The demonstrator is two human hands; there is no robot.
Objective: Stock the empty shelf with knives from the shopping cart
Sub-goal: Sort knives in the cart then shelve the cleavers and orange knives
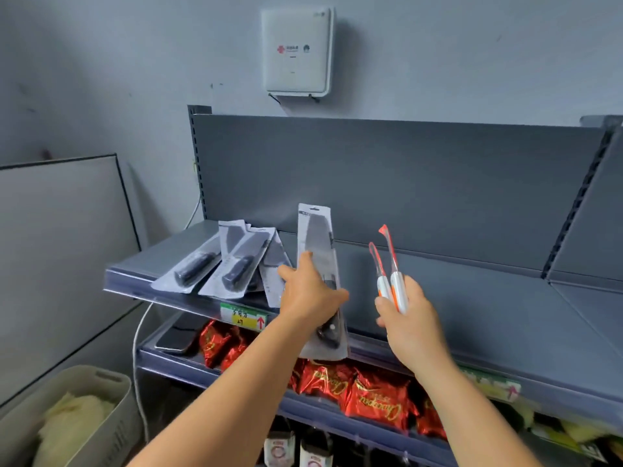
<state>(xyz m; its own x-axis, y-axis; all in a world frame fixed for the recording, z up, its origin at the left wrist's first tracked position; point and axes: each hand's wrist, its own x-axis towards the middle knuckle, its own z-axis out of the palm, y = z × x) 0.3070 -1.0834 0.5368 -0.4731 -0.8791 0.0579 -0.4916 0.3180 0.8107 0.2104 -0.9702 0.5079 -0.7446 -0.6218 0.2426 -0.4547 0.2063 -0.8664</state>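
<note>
The grey top shelf [472, 315] carries three packaged knives [236, 264] at its left end, lying side by side and overlapping, handles toward the front edge. The shelf below [188, 365] holds red foil packets [371, 396] and a dark flat device [177, 335] at its left.

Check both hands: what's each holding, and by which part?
Left hand grips a packaged knife around the middle of its pack. Right hand grips two orange-and-white peelers by their handles.
</note>
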